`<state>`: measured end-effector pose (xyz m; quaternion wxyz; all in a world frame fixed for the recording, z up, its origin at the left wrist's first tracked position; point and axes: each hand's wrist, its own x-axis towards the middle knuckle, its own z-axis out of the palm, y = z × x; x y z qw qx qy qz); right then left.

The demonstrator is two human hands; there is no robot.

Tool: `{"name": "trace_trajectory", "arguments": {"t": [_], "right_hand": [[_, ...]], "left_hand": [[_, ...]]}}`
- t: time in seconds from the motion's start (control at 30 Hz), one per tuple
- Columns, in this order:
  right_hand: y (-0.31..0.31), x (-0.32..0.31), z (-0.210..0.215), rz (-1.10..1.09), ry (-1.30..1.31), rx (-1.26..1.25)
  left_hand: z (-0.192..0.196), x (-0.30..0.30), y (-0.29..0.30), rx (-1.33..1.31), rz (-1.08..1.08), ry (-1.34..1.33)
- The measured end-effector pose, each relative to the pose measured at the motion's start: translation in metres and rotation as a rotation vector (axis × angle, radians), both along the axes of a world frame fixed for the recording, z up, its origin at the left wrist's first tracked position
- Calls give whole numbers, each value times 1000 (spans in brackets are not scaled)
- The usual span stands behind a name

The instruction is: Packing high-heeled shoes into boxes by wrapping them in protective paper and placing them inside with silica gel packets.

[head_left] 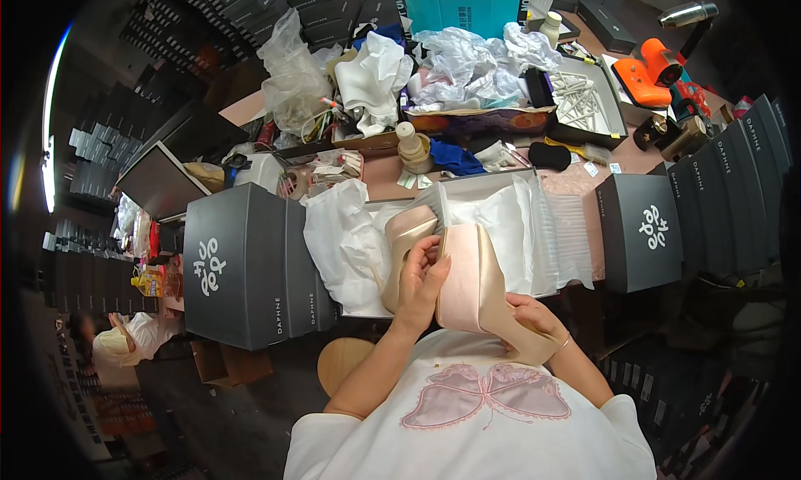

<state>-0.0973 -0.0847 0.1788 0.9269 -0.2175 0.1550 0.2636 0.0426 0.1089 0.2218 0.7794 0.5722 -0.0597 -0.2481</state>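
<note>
Together, left hand (423, 284) gripped satin shoe (464, 284) at broad end, right hand (541, 319) curled against heel (536, 346), long axis slanting down rightward.

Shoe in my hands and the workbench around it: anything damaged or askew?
No damage shows on the shoe, though fine flaws can't be told. Untidy: crumpled white paper heaps above the rim of the carton behind.

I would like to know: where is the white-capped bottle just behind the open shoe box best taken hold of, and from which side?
The white-capped bottle is probably best gripped around its body, from the left. It stands upright, wider below its cap; bare pinkish tabletop shows on that side, while a blue cloth lies close on the right.
</note>
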Motion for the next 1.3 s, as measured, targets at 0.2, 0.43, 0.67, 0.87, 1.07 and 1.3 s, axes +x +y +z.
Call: {"name": "trace_trajectory", "arguments": {"t": [0.2,0.43,0.67,0.87,1.07,1.3], "right_hand": [[4,-4,-16,-8,19,98],[4,-3,0,-16,51,37],[-4,2,6,1,44,-5],[-18,1,-8,8,-79,-350],[-32,19,80,-314,-790,-1492],[23,36,94,-412,-1120,-1791]], "left_hand": [[1,4,3,120,-72,-54],[21,-7,9,162,-294,-58],[39,-2,10,-12,-447,69],[37,3,8,47,-456,-2],[41,6,9,192,-485,-128],[43,5,7,278,-552,-266]]}}
